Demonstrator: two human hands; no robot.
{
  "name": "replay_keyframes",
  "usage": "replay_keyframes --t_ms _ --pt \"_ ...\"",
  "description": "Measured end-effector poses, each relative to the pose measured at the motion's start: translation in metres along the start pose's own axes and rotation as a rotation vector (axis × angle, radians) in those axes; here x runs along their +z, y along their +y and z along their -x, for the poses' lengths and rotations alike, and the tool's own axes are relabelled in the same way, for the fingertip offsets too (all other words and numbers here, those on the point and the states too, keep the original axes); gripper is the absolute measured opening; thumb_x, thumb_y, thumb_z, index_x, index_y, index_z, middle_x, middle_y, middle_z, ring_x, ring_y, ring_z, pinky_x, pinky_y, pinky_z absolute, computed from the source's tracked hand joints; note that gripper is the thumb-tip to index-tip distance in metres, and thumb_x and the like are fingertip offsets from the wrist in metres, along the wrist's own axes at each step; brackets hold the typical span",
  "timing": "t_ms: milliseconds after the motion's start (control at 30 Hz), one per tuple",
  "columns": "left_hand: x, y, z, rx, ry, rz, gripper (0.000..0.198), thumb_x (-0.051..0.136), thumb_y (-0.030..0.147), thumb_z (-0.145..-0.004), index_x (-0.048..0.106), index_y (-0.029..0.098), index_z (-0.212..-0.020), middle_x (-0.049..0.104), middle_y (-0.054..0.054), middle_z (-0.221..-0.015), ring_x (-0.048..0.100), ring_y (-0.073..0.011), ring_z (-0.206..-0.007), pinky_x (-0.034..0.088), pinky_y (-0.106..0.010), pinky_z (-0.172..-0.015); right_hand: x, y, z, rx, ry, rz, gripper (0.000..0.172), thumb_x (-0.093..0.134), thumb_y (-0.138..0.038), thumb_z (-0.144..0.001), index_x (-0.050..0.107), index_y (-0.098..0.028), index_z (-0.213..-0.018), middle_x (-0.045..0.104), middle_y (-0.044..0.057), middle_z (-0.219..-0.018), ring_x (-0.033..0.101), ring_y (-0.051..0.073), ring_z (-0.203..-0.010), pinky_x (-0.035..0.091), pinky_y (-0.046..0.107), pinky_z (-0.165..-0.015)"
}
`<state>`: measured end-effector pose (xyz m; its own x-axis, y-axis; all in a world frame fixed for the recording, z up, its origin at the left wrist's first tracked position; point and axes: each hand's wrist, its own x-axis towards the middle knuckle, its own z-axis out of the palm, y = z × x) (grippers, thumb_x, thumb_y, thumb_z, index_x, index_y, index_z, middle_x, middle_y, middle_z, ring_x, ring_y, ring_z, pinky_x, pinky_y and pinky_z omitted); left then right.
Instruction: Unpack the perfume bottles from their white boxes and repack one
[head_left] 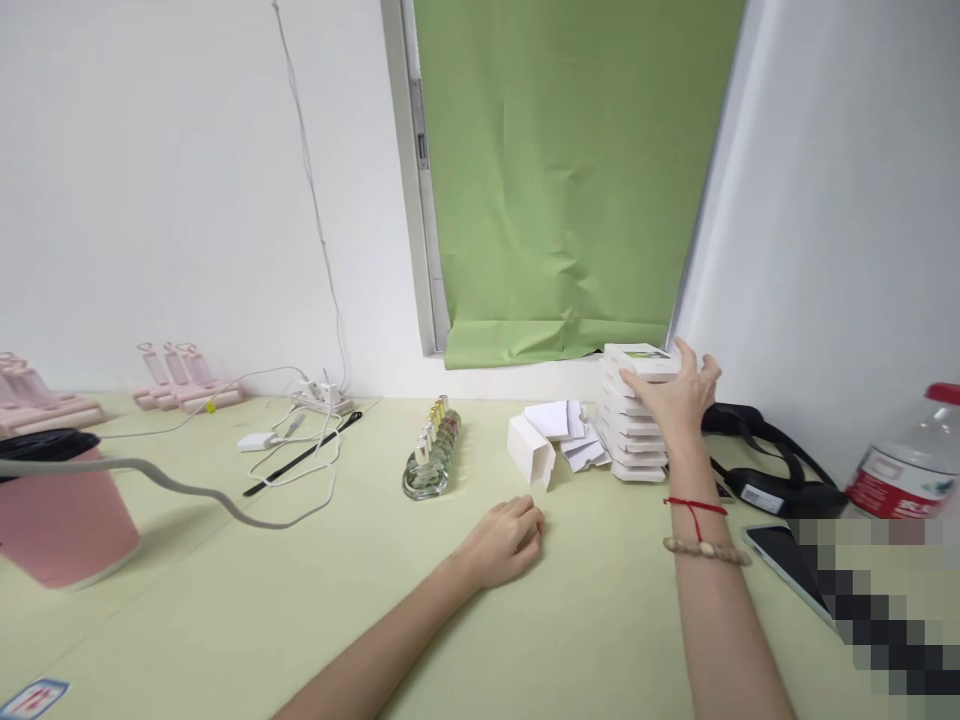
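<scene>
My right hand (679, 393) is at the top of a stack of several flat white boxes (628, 440). Its thumb lies along the front of the top box (637, 358) and its other fingers are spread apart near that box's right side; a firm hold does not show. Fingers curled in, my left hand (504, 541) rests on the table with nothing visible in it. Just beyond it lies an open, empty white carton sleeve (529, 450). Several folded white card pieces (571, 430) are heaped between the sleeve and the stack.
A row of glass bottles (433, 455) stands left of centre on the table (585, 620). Cables and a power strip (322, 400), a pink bin (67, 520) and pink bottle stands (180, 385) are leftward. A black strap (780, 490), phone (791, 570) and drink bottle (904, 465) are right.
</scene>
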<state>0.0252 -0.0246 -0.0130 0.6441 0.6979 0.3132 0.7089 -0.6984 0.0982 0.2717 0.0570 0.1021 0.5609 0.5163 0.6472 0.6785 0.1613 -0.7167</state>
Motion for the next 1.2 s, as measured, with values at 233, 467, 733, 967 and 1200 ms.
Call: replay_keyframes --t_ms 233,467,733,967,1200 --pt "-0.001 0.002 -0.001 0.02 0.016 -0.024 0.013 0.036 0.015 -0.077 0.047 0.019 -0.084 0.051 -0.003 -0.084 0.049 -0.0134 -0.073 0.039 -0.025 -0.07 0.013 0.003 0.002 -0.111 0.103 -0.022 0.032 0.058 -0.037 -0.067 0.063 -0.023 -0.095 0.053 0.009 -0.111 0.047 0.026 -0.106 0.018 0.05 -0.097" --pt "-0.002 0.003 0.0 0.004 0.02 -0.026 0.018 0.036 0.016 -0.077 0.047 0.019 -0.091 0.053 -0.003 -0.089 0.051 -0.0144 -0.078 0.04 -0.027 -0.073 0.013 -0.015 0.004 -0.26 0.207 -0.348 0.025 0.047 -0.022 -0.074 0.066 -0.018 -0.09 0.061 0.007 -0.098 0.055 0.02 -0.094 0.035 0.04 -0.092" --pt "0.0 0.0 0.002 -0.16 0.413 0.054 0.052 0.044 0.028 -0.079 0.023 0.019 -0.126 0.05 -0.01 -0.107 0.051 -0.0185 -0.089 0.042 -0.034 -0.077 -0.01 -0.067 0.019 -0.218 0.069 -0.612 0.031 0.042 -0.034 -0.079 0.06 -0.015 -0.095 0.061 0.009 -0.089 0.055 0.019 -0.081 0.044 0.033 -0.073" --pt "0.011 -0.013 -0.004 -0.359 0.758 0.118 0.09 0.062 0.042 -0.066 0.006 0.018 -0.133 0.032 -0.017 -0.125 0.046 -0.0249 -0.103 0.04 -0.042 -0.084 0.014 -0.069 0.048 -0.454 -1.049 -0.355 0.029 0.044 -0.038 -0.073 0.046 -0.015 -0.055 0.037 -0.004 -0.052 0.033 0.008 -0.049 0.027 0.021 -0.046" --pt "0.014 -0.016 -0.004 -0.483 0.758 0.108 0.092 0.062 0.044 -0.065 0.006 0.016 -0.132 0.024 -0.018 -0.132 0.027 -0.0303 -0.124 0.029 -0.048 -0.098 0.018 -0.073 0.06 -0.456 -1.355 -0.313 0.023 0.049 -0.035 -0.069 0.047 -0.015 -0.058 0.035 -0.005 -0.053 0.032 0.006 -0.05 0.025 0.018 -0.043"
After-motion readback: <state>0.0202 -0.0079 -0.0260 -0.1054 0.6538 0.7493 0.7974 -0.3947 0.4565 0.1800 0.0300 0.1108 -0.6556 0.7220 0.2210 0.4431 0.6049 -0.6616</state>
